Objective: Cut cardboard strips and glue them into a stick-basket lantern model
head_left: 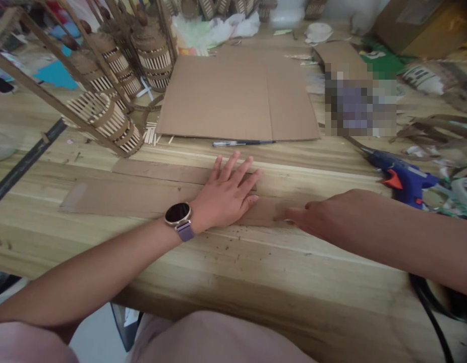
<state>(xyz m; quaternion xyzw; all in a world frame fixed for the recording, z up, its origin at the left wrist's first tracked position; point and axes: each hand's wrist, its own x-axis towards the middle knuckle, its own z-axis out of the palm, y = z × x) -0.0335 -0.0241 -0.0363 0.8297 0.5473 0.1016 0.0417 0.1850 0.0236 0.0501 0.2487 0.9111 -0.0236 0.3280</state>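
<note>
A long brown cardboard strip lies flat on the wooden table. My left hand, with a watch on its wrist, presses on it palm down, fingers spread. A narrower cardboard strip lies just behind, partly covered by those fingers. Over the long strip's right end is my right hand, its fingers curled together and pointing left at the cardboard. Blur at the fingertips hides what they hold, if anything. Small dark crumbs are scattered on the table in front of the strip.
Behind the hands are a large cardboard sheet and a pen. A blue glue gun lies at the right, beside a black cable. Stick-and-cardboard models stand at the left near a black bar.
</note>
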